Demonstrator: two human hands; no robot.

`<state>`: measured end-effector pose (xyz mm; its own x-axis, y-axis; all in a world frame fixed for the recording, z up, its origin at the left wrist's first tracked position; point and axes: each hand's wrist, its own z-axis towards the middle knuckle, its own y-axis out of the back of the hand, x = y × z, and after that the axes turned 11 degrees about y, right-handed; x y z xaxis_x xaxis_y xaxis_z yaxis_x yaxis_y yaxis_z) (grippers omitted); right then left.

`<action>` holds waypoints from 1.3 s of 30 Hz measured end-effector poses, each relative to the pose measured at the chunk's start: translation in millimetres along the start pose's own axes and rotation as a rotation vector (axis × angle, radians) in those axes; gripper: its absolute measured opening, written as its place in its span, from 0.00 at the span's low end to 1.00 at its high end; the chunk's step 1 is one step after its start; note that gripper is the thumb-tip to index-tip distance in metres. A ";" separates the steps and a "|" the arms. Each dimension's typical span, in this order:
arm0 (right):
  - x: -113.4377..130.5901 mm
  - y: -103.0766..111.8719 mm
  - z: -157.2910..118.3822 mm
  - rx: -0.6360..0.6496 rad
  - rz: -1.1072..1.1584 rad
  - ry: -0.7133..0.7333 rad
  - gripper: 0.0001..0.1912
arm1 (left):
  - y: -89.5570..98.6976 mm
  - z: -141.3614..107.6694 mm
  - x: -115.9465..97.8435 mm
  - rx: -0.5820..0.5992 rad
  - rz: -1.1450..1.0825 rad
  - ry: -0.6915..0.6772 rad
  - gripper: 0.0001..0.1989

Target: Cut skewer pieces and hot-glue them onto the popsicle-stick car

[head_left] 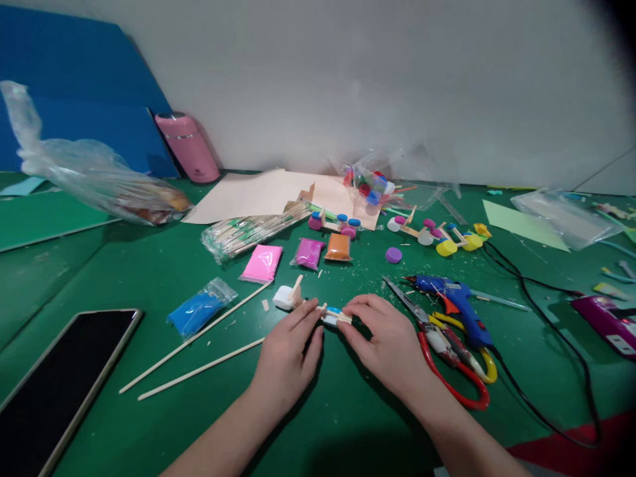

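Between my hands, low over the green table (233, 424), is a small assembly of wooden sticks with a white wheel (283, 298) at its left end and a blue-and-white piece (332, 315) at its right. My left hand (293, 344) is closed on its middle, fingertips hiding part of the sticks. With thumb and index finger, my right hand (382, 338) pinches its right end. An upright stick piece (297, 287) rises near the white wheel. Two long sticks (199, 371) lie to the left of my left hand, one reaching behind it.
Scissors (437, 339) and a blue glue gun (460, 298) lie right of my right hand, with a black cable. Clay packets (262, 263), bundled sticks (253, 232) and small wheeled assemblies (335, 223) are farther back. A phone (67, 391) lies at left, a pink bottle (187, 147) behind.
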<state>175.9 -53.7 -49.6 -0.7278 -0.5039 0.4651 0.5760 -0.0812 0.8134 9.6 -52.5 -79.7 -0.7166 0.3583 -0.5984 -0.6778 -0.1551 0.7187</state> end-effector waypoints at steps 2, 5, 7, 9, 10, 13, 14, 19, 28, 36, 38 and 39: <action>-0.2 -0.6 0.1 -0.004 -0.003 0.010 0.07 | 0.1 -0.3 0.0 0.001 0.004 0.003 0.13; -0.3 -1.6 0.3 -0.005 -0.004 0.021 0.07 | 0.0 -0.1 -0.5 0.002 0.006 0.008 0.14; -0.4 -2.0 0.6 -0.006 -0.005 0.024 0.07 | -0.1 0.4 -0.8 0.002 0.006 0.006 0.14; -0.5 -2.0 0.8 -0.010 -0.007 0.026 0.07 | -0.5 0.8 -0.7 0.001 0.005 0.004 0.14; -0.5 -1.9 0.8 -0.013 -0.008 0.027 0.07 | -0.7 0.7 -0.4 0.001 0.005 0.003 0.14; -0.5 -1.6 0.7 -0.017 -0.005 0.025 0.07 | -1.1 -0.4 0.8 0.004 0.004 0.006 0.14; -0.4 -1.6 0.6 -0.019 -0.003 0.023 0.07 | -1.2 -0.9 1.1 0.006 0.004 0.007 0.14; 0.2 -1.8 -0.3 -0.030 0.020 0.021 0.09 | -0.6 -1.8 0.7 0.010 0.005 0.006 0.13; -6.1 1.2 -13.8 -0.052 0.177 -0.130 0.17 | -2.1 -0.9 1.7 -0.005 0.017 0.005 0.13; -6.7 -4.4 -14.9 -0.107 0.252 -0.121 0.12 | -1.6 -0.2 0.9 -0.021 0.016 0.000 0.13; -6.4 -5.1 -14.3 -0.113 0.251 -0.116 0.11 | -1.3 0.2 0.7 -0.022 0.023 -0.004 0.13; -6.3 -5.4 -14.1 -0.117 0.250 -0.112 0.10 | -1.3 0.3 0.7 -0.022 0.025 -0.006 0.13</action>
<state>182.7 -62.3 -61.9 -0.5905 -0.4230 0.6873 0.7772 -0.0686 0.6255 10.1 -51.7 -81.0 -0.7324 0.3598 -0.5780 -0.6631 -0.1843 0.7255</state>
